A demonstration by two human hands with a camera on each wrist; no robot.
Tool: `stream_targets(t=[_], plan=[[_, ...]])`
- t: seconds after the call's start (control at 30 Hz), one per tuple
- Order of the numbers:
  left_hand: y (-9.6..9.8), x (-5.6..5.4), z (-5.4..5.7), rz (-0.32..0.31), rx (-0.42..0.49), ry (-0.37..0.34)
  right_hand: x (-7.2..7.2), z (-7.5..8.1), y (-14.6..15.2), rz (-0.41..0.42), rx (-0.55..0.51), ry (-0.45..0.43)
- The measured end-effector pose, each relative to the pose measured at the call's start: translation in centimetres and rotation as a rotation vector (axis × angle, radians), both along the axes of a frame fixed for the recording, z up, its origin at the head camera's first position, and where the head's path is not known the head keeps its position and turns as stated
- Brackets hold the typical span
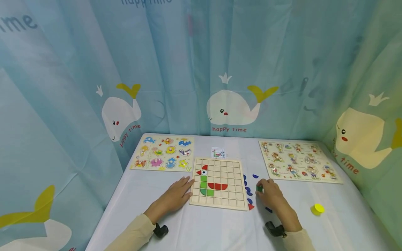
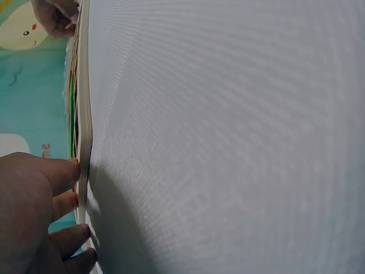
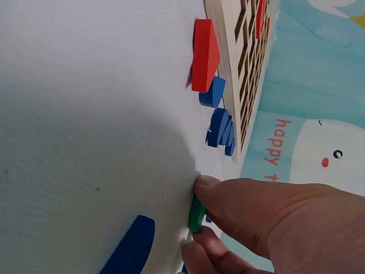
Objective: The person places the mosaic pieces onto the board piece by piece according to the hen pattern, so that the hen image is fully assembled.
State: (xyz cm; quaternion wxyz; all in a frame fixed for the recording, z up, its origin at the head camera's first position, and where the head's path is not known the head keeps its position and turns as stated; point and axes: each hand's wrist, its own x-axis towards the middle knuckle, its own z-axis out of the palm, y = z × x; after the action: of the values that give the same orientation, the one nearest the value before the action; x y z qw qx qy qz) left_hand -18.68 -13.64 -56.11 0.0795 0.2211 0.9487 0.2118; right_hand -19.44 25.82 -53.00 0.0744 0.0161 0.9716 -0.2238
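Note:
A wooden grid board (image 1: 235, 174) lies in the middle of the table, with red, green and white-and-black pieces set in it as a bird-like figure. My left hand (image 1: 176, 193) rests at its left edge, fingertips on the rim. To the right of the board, my right hand (image 1: 271, 195) pinches a small green block (image 3: 197, 214) between thumb and fingers, low over the tablecloth. Several blue half-round pieces (image 1: 249, 201) and a red triangle (image 3: 204, 57) lie along the board's right edge. Another blue piece (image 3: 131, 245) lies near the right hand.
A small picture card (image 1: 218, 152) lies behind the board. One peg puzzle with sea animals (image 1: 163, 153) is at back left, another with little figures (image 1: 298, 160) at back right. A yellow cylinder (image 1: 317, 209) stands at the right. Curtains (image 1: 176, 69) hang around the table.

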Motion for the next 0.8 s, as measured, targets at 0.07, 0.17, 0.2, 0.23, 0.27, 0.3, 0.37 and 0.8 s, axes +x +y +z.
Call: stream_targets(t=[0.07,0.17,0.2,0.23,0.27,0.3,0.37,0.8], plan=[[0.0,0.0,0.0,-0.004,0.002,0.002,0.0,0.0,0.0,0.001,-0.005,-0.001],[0.1,0.1,0.1,-0.006,0.004,0.004,0.0,0.0,0.0,0.023,0.000,0.006],[0.0,0.1,0.1,-0.006,0.006,0.004,0.0,0.0,-0.1,0.027,0.004,0.010],[0.0,0.1,0.1,-0.007,0.006,0.003,0.0,0.0,-0.1,0.028,0.009,0.015],[0.0,0.1,0.1,-0.008,0.005,0.003,0.0,0.0,-0.2,0.025,0.009,0.023],[0.0,0.0,0.1,-0.008,0.004,0.003,0.0,0.1,-0.3,0.021,0.003,0.034],[-0.1,-0.1,0.1,-0.005,0.000,0.002,0.0,0.3,-0.9,0.013,-0.013,0.054],[0.0,0.0,0.2,-0.012,0.010,0.008,1.2,0.0,-9.6,0.201,-0.125,0.231]])
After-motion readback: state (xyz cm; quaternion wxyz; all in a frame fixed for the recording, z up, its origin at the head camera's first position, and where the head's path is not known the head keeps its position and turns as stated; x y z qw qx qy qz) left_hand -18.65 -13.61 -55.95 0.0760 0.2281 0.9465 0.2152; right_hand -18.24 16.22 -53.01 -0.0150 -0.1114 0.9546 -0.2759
